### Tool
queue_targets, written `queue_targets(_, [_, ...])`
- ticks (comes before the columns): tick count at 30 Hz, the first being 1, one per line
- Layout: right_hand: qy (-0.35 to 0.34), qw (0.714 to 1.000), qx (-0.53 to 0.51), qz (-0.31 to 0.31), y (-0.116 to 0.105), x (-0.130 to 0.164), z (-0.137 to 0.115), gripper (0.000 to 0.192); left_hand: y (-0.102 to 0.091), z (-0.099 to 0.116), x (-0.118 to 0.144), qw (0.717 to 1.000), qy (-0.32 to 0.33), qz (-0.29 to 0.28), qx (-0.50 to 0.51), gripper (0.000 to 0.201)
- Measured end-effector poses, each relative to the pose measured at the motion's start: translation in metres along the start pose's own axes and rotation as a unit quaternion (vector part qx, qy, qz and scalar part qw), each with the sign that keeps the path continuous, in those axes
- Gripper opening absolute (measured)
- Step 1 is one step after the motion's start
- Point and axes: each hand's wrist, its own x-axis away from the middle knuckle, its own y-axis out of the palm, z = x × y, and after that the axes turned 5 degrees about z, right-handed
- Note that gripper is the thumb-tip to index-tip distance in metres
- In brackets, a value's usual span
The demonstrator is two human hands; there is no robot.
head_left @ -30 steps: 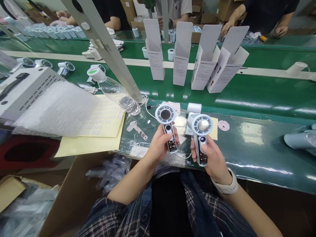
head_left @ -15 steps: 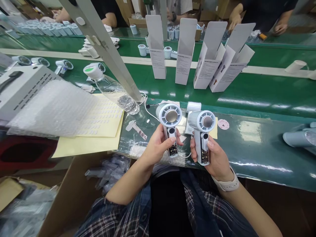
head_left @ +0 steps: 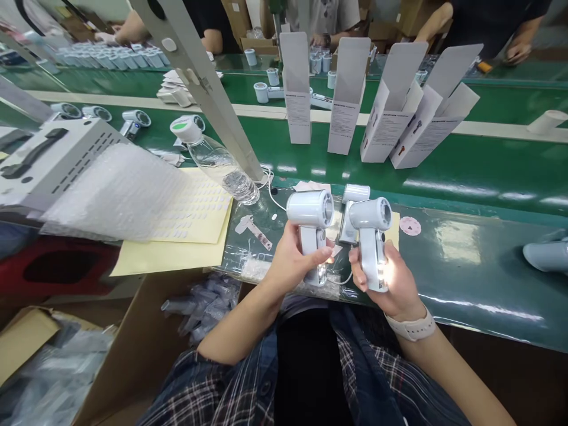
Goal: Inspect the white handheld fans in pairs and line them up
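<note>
Green bench (head_left: 497, 272), grey post (head_left: 210, 86), reflected light (head_left: 460, 241)

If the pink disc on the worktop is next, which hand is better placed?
Likely the right hand: it is nearer the pink disc, while the left hand is farther, with the right hand's handheld fan between. Both hands are occupied, though: the left hand grips a second handheld fan.

Left forearm (head_left: 242, 316) is slanting forward and inward, left grip (head_left: 293, 261) holding curled, thumb (head_left: 319, 256) pointing right. Right forearm (head_left: 465, 374) is slanting inward too, right grip (head_left: 397, 285) wrapping, fingertips (head_left: 357, 269) showing.
</note>
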Motion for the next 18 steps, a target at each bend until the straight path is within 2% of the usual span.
queue_targets(2, [0.009,1.000,-0.002,0.002,0.000,-0.001,0.002,0.050,0.003,-0.002,-0.001,1.000,-0.007,-0.008,0.022,0.062])
queue_targets(7, [0.021,1.000,0.015,0.017,0.011,0.004,0.003,0.049,0.006,-0.007,0.002,0.992,-0.042,-0.058,0.105,0.049])
queue_targets(11, [-0.001,0.999,0.037,0.021,0.018,0.013,-0.002,0.046,0.005,0.000,0.010,0.988,-0.035,-0.095,0.114,0.051])
queue_targets(15, [-0.030,0.996,0.070,0.047,0.019,0.021,-0.005,0.045,0.003,0.011,0.017,0.986,-0.034,-0.094,0.133,0.056])
queue_targets(18, [-0.034,0.995,0.071,0.055,0.018,0.024,-0.007,0.042,0.003,0.013,0.017,0.981,-0.061,-0.102,0.156,0.062])
